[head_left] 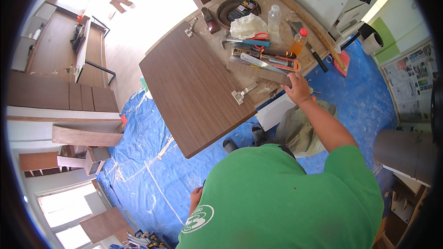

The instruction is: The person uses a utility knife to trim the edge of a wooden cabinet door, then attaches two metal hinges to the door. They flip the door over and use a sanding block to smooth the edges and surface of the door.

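Right hand (298,88) right of cabinet door (196,90), fingers curled round right end of wood strip (257,71); strip beside door, long axis running from fingers doorward. Left hand (196,197) farther, door's body side, grip can't tell.

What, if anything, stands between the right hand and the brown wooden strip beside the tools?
Nothing visible: the right hand is already at the right-hand end of the wooden strip. The flat silver tool lies alongside the strip, not between it and the hand.
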The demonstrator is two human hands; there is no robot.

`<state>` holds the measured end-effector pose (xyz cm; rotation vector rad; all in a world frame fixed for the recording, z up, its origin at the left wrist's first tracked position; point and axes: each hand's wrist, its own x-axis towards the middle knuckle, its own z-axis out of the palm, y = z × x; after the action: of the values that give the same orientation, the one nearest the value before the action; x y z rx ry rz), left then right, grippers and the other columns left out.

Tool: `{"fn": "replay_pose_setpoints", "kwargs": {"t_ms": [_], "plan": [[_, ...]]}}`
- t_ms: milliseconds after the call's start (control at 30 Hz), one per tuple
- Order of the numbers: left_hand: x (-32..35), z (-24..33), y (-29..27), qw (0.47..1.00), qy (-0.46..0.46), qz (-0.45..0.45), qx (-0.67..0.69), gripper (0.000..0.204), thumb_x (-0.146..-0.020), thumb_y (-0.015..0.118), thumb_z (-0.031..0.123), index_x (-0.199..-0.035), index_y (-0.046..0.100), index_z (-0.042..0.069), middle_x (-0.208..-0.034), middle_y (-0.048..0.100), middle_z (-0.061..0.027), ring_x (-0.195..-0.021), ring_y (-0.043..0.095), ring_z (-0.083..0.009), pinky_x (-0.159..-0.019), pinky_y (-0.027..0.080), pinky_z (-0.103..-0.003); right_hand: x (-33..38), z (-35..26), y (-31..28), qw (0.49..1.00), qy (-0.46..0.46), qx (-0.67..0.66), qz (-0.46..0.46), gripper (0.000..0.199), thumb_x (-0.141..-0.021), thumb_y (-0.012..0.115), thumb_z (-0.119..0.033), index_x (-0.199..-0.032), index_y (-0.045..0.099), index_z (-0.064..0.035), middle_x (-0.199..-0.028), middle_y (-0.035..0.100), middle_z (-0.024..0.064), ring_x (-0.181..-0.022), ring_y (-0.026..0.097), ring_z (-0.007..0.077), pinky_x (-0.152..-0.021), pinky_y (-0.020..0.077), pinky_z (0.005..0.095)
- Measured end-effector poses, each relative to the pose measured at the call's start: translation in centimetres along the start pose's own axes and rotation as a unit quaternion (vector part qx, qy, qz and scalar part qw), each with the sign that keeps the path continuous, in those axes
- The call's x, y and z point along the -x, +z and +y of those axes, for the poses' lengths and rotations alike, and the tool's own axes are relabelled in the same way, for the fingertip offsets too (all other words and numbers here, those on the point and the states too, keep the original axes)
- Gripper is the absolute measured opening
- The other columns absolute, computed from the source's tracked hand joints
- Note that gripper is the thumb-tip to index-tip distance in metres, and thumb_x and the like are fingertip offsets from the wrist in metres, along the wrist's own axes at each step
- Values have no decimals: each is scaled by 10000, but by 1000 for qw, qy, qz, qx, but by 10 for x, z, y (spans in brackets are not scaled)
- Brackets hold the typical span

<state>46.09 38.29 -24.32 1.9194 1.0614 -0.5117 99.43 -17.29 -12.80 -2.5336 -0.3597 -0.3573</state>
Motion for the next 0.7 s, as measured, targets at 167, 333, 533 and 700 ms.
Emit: {"fn": "replay_pose_setpoints", "kwargs": {"t_ms": [167, 333, 533, 700], "plan": [[8, 15, 8, 998, -52, 2, 38, 379, -942, 702, 315, -1157, 751, 6, -1043, 777, -110, -937, 713, -171, -856, 557, -319, -7, -7, -11, 998, 31, -50, 10, 462, -788, 844, -229, -1111, 553, -71, -1031, 623, 155, -988, 609, 410, -814, 500, 500], [13, 35, 7, 999, -22, 14, -31, 376, -947, 686, 310, -1166, 748, 10, -1032, 774, -112, -930, 712, -181, -845, 559, -321, -51, -28, -16, 999, 34, -19, 8, 473, -801, 834, -245, -1130, 545, -67, -1036, 616, 172, -1010, 613, 416, -819, 514, 505], [11, 44, 15, 998, -45, 1, 53, 365, -958, 665, 307, -1184, 744, 32, -1039, 778, -116, -944, 719, -184, -855, 559, -331, -107, -37, -10, 996, 55, 68, -18, 463, -838, 804, -288, -1169, 555, -81, -1100, 605, 171, -1041, 628, 400, -850, 533, 495], [24, 14, 28, 999, -39, 8, -13, 388, -951, 668, 343, -1191, 746, 49, -1050, 780, -120, -952, 729, -190, -863, 559, -341, -114, -30, 6, 992, 47, 107, -38, 492, -844, 800, -323, -1206, 568, -84, -1132, 602, 168, -1072, 628, 381, -860, 543, 490]]}}
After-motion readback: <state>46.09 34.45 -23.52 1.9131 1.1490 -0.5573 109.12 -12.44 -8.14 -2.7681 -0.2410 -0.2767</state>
